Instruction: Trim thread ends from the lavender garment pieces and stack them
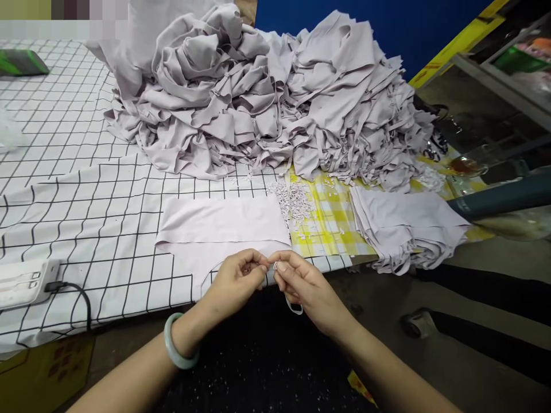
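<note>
Over the table's front edge, my left hand (241, 277) and my right hand (305, 285) meet fingertip to fingertip, both closed in a pinch. A tiny white bit shows at my right thumb, and a narrow pale fabric strip (294, 308) hangs in a loop below that hand. What my left fingers pinch is hidden. Just beyond my hands lies a pale pinkish fabric piece (224, 221), spread flat and folded over, its lower part narrowing behind my left hand. Small white scraps (297, 206) are strewn to its right.
A large heap of the same fabric (258, 103) covers the back of the table. Stacked flat pieces (404, 223) overhang the right edge. A white power bank (30, 281) with a black cable lies left. Another person's legs (486, 338) show at right.
</note>
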`<state>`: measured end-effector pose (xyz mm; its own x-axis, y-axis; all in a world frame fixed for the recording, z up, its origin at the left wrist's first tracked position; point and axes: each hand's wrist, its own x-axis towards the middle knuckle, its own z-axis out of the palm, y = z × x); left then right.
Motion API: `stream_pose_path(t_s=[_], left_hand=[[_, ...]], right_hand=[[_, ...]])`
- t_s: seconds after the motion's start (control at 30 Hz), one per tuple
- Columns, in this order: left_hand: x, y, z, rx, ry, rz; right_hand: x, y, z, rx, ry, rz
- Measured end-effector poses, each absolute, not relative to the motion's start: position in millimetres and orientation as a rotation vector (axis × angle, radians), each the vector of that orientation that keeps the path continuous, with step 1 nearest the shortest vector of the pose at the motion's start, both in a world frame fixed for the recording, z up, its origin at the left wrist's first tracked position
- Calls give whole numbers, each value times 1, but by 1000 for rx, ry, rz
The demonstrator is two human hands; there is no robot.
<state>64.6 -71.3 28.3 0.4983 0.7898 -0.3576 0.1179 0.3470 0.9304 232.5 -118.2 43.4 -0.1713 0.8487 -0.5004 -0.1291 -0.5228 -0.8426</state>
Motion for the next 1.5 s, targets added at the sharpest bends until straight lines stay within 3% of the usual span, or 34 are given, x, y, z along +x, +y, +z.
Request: stream_pose_path(t_s=[0.17,0.37,0.57,0.77,0.97,1.5], left_hand=[[72,-79,27,1062,931,541],[58,-69,16,1890,984,822],[21,-18,-2,2419,1061,724],[22,-8,-8,2247,1156,806],[21,-2,0,1907,1178,750],[20,0,-3,1832,1165,766]], right_hand=[[228,-124,45,-1518,-1132,1581],[229,-119,40,-1688,-1452,1323],[207,-79,35,-1573,-1079,1593],[178,-65,23,-1538,-713,1724],[166,-50,20,-1482,-455,1618],[164,-39,18,-1476,-449,1544]])
